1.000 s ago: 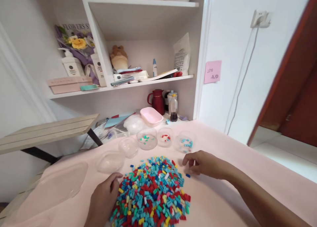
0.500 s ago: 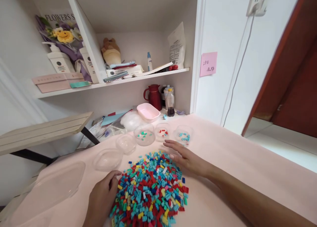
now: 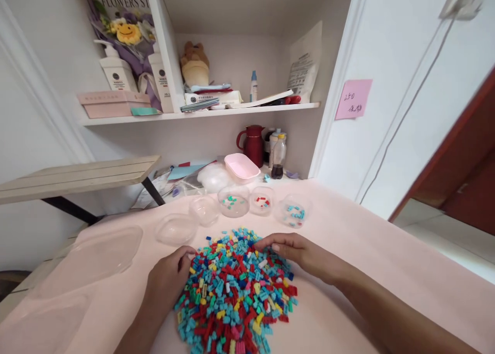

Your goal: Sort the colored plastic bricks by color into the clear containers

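A heap of small toy building bricks (image 3: 235, 292) in blue, red, yellow, green and white lies on the pink-covered table. At its left edge rests my left hand (image 3: 170, 271), fingers curled closed; anything inside them is hidden. My right hand (image 3: 301, 248) reaches over the heap's upper right with fingers stretched out, fingertips at the bricks and thumb apart. Behind the heap stand clear bowls: one bowl (image 3: 233, 213) with green bricks, a smaller bowl (image 3: 262, 211) with mostly red ones, and a right-hand bowl (image 3: 284, 221) with light blue ones.
More clear containers, including a small bowl (image 3: 204, 215), an oval dish (image 3: 174, 233) and a large tray (image 3: 131, 246), sit to the left. Farther back are a pink basin (image 3: 242, 169), a dark red jug (image 3: 253, 145) and a bottle (image 3: 278, 161). A wooden ledge (image 3: 77, 176) juts in at left.
My right hand has moved from beside the bowls down onto the heap's upper right. My left hand stays at the heap's left edge. The camera view has shifted.
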